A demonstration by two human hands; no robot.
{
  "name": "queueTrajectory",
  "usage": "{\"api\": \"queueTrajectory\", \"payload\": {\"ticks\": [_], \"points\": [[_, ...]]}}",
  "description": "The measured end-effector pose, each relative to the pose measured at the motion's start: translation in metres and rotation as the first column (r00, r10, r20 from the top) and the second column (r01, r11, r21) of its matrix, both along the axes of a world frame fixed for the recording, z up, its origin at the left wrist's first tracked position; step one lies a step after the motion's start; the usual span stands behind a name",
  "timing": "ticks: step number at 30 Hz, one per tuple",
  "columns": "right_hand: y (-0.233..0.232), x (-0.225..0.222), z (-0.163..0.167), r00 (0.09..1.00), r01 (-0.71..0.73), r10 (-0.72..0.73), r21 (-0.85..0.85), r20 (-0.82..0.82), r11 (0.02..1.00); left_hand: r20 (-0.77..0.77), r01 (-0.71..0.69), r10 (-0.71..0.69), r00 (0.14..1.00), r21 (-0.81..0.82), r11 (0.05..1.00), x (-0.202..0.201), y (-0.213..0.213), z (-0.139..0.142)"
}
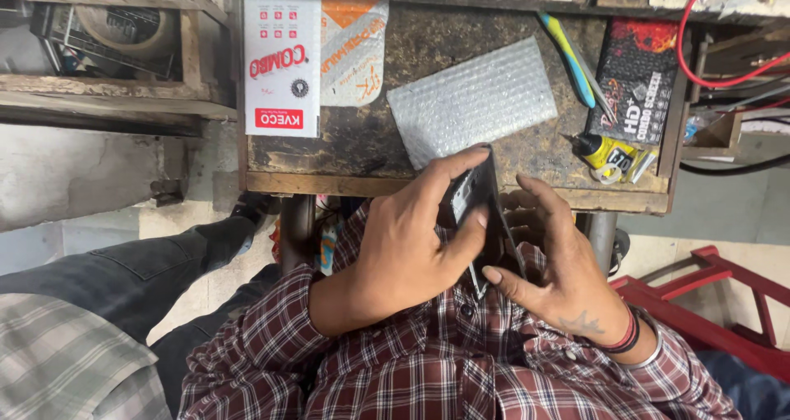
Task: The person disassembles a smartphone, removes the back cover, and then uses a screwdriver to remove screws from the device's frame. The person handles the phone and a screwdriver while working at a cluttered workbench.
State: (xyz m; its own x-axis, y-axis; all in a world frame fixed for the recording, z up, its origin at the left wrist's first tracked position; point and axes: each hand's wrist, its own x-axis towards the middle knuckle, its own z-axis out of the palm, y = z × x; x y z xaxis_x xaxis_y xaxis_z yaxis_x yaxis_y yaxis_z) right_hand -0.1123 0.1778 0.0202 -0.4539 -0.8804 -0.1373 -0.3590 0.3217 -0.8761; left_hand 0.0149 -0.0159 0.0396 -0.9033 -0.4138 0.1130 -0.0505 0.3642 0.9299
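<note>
A black phone (477, 198) is held upright on edge between both hands, just in front of the wooden bench's front edge (329, 183). My left hand (407, 239) grips it from the left, fingers over its top and thumb across its face. My right hand (551, 259) holds the phone's right side, thumb at its lower corner, fingers curled behind. A sheet of bubble wrap (473, 99) lies on the bench just beyond the phone.
A white flat box (282, 62) and an orange-and-grey pouch (355, 50) lie at the bench's left, a black-and-red box (638, 78), blue-yellow tool (568, 58) and yellow glue tube (609, 153) at its right. Red stool frame (708, 292) stands right. Another person's trouser leg (140, 272) is left.
</note>
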Motion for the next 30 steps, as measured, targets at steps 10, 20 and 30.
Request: {"api": "queueTrajectory", "payload": {"ticks": [10,20,30], "points": [[-0.005,0.005,0.002,0.996,0.072,-0.072,0.004,0.057,0.997,-0.140,0.133,-0.106,0.984,0.201,0.970,0.009,0.002,-0.015],[0.002,0.001,0.003,0.996,0.040,-0.037,-0.040,0.085,0.998,-0.309,0.305,-0.131,0.942,0.627,0.716,0.007,0.019,-0.046],[0.008,-0.007,0.002,0.989,0.056,-0.060,0.037,0.134,0.998,-0.333,0.310,-0.113,0.936,0.634,0.708,0.007,0.017,-0.047]]}}
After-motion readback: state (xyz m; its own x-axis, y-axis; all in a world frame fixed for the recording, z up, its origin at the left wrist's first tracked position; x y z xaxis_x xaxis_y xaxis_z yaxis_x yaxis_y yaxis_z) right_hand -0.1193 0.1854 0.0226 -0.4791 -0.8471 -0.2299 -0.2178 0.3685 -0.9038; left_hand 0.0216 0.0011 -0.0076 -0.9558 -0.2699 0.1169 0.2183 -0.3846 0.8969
